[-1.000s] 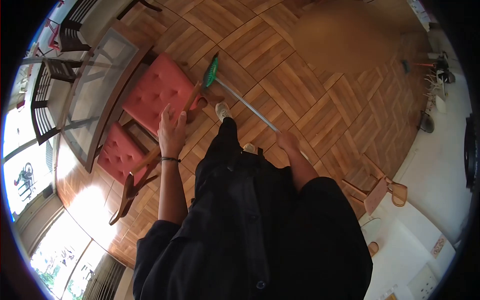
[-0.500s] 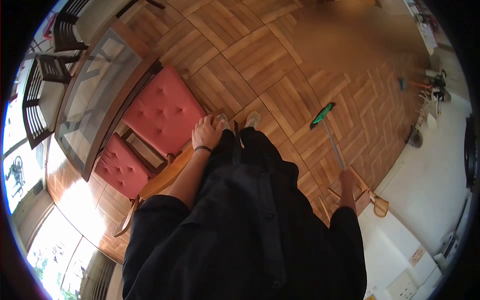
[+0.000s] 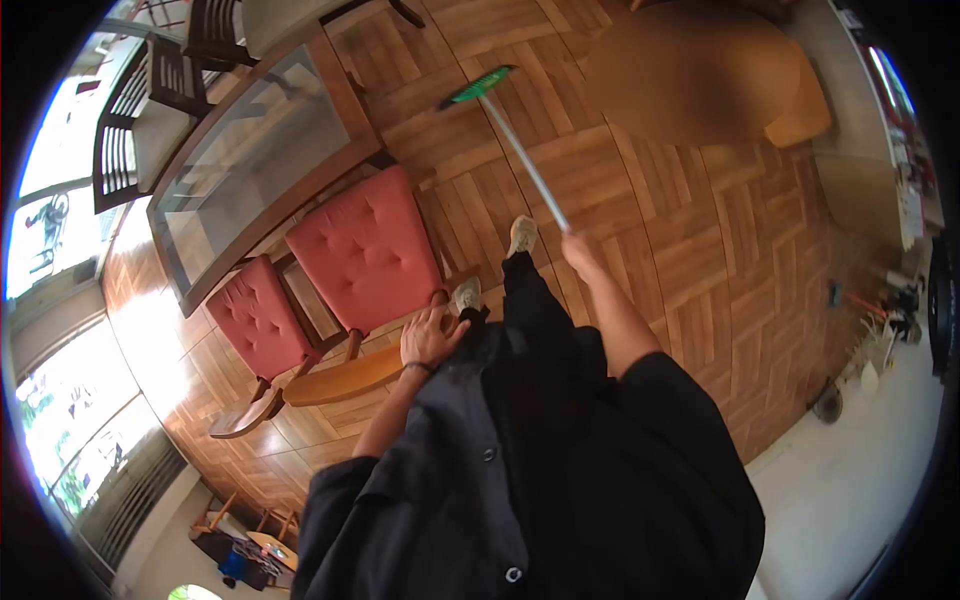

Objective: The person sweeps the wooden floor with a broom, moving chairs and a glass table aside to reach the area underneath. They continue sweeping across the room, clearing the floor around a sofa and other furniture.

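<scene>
A person in a black shirt (image 3: pixel 540 430) reaches out with the right arm nearly straight, right hand (image 3: pixel 579 255) closed around the handle of a broom (image 3: pixel 522 158) that angles away from the fist toward 11 o'clock. The broom's green head (image 3: pixel 480 87) is at 12 o'clock in the view, on the floor (image 3: pixel 690 220), a pattern of wood-look blocks set at alternating angles. The left hand (image 3: pixel 428 338), just below center toward 8 o'clock, is open with fingers slightly spread, palm down at the end of a curved wooden chair back (image 3: pixel 345 377) and apparently resting on it; a dark band (image 3: pixel 417 366) circles the wrist. The chair's tufted red seat (image 3: pixel 365 250) is at 10 o'clock, a second red seat (image 3: pixel 258 320) beside it at 9. Behind them stands a glass-topped desk (image 3: pixel 250 150) with dark slatted chairs along its far side. Bright windows (image 3: pixel 80 420) glare at 8 o'clock, a pale wall (image 3: pixel 840 500) runs at 4, and a brown shape (image 3: pixel 700 80) near 1 is too blurred to identify.
</scene>
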`<state>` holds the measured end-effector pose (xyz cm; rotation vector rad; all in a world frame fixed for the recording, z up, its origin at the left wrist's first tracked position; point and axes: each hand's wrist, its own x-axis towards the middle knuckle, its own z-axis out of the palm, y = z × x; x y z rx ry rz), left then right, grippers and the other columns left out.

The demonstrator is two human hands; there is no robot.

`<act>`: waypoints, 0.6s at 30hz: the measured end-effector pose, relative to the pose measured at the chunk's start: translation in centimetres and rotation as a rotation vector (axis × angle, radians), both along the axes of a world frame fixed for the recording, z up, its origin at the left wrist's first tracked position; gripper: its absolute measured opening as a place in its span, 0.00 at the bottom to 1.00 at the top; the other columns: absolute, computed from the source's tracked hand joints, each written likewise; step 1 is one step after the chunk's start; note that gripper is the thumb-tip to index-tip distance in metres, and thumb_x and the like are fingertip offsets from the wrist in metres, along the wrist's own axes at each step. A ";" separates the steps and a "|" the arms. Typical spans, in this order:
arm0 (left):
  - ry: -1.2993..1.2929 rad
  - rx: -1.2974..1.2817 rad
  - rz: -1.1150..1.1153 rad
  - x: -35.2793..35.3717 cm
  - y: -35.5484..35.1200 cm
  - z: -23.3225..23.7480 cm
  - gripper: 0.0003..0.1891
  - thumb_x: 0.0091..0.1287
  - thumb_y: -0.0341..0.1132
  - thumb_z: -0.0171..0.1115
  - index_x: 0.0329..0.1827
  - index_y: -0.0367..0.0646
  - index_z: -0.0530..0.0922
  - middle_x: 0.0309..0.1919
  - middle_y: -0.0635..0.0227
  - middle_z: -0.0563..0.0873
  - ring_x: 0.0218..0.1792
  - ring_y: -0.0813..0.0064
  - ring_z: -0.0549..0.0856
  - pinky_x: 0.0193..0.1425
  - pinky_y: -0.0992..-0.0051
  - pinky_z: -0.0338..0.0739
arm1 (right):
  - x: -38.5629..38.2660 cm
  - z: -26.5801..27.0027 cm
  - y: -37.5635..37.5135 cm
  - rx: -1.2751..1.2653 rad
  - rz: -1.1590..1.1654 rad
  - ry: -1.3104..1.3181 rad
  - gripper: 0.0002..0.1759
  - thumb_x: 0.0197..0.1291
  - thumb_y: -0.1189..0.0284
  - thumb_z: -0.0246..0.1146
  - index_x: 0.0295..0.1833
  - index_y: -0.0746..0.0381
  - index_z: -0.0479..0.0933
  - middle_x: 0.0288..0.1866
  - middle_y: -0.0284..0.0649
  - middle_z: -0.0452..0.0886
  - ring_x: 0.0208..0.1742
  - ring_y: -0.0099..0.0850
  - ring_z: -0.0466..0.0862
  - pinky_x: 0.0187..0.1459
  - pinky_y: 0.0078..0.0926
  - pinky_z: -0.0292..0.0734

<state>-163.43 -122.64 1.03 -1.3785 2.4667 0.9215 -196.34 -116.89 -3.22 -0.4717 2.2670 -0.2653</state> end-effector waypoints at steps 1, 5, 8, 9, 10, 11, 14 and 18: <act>-0.014 0.008 0.024 -0.4 -0.2 0.0 0.27 0.55 0.60 0.60 0.45 0.46 0.77 0.40 0.62 0.81 0.46 0.61 0.80 0.51 0.61 0.72 | -0.5 0.8 -4.9 -0.067 -0.035 -0.142 0.31 0.68 0.52 0.42 0.50 0.70 0.75 0.47 0.60 0.77 0.51 0.51 0.77 0.51 0.41 0.70; -0.211 0.040 0.066 -1.7 -0.2 0.9 0.28 0.53 0.61 0.61 0.48 0.49 0.78 0.43 0.63 0.80 0.48 0.61 0.79 0.52 0.63 0.71 | -2.9 -5.9 -18.5 -0.011 0.175 -0.129 0.28 0.67 0.55 0.41 0.49 0.68 0.76 0.50 0.57 0.77 0.54 0.53 0.75 0.53 0.45 0.70; -0.246 0.060 0.121 -2.3 -0.4 0.2 0.28 0.51 0.60 0.62 0.49 0.50 0.78 0.45 0.64 0.80 0.50 0.62 0.78 0.53 0.63 0.71 | -3.8 -7.9 -22.0 -0.036 0.311 -0.116 0.27 0.67 0.57 0.41 0.49 0.68 0.76 0.50 0.56 0.78 0.53 0.52 0.76 0.53 0.45 0.71; -0.261 0.081 0.136 -2.8 -0.6 0.7 0.28 0.51 0.59 0.63 0.49 0.50 0.78 0.45 0.64 0.80 0.50 0.62 0.77 0.54 0.63 0.71 | -4.2 -10.8 -21.8 0.018 0.327 -0.150 0.25 0.67 0.57 0.42 0.50 0.65 0.77 0.50 0.55 0.78 0.52 0.51 0.77 0.53 0.45 0.71; -0.275 0.105 0.151 -3.2 -0.8 1.1 0.28 0.50 0.58 0.63 0.49 0.50 0.78 0.45 0.64 0.79 0.50 0.62 0.77 0.54 0.62 0.70 | -5.1 -8.8 -20.9 0.039 0.321 -0.173 0.25 0.67 0.57 0.42 0.50 0.65 0.76 0.50 0.55 0.77 0.53 0.51 0.76 0.53 0.45 0.70; -0.283 0.100 0.152 -3.3 -0.8 1.2 0.27 0.50 0.58 0.63 0.48 0.50 0.78 0.45 0.64 0.80 0.50 0.62 0.77 0.54 0.62 0.70 | -5.7 -6.3 -19.1 0.063 0.315 -0.191 0.25 0.67 0.57 0.42 0.51 0.64 0.76 0.50 0.55 0.77 0.53 0.51 0.76 0.53 0.46 0.70; -0.282 0.083 0.157 -3.5 -0.9 0.9 0.26 0.50 0.56 0.63 0.47 0.49 0.79 0.44 0.64 0.80 0.49 0.62 0.77 0.55 0.62 0.70 | -9.3 -8.9 -10.3 0.129 0.234 -0.235 0.26 0.66 0.56 0.42 0.52 0.65 0.75 0.51 0.56 0.77 0.53 0.53 0.75 0.53 0.46 0.69; -0.258 0.048 0.152 -3.6 -1.0 1.0 0.24 0.51 0.55 0.63 0.44 0.49 0.79 0.41 0.64 0.81 0.48 0.61 0.78 0.52 0.63 0.71 | -15.5 -5.1 5.2 0.362 0.250 -0.222 0.26 0.67 0.58 0.42 0.58 0.64 0.72 0.53 0.55 0.76 0.53 0.50 0.76 0.53 0.41 0.69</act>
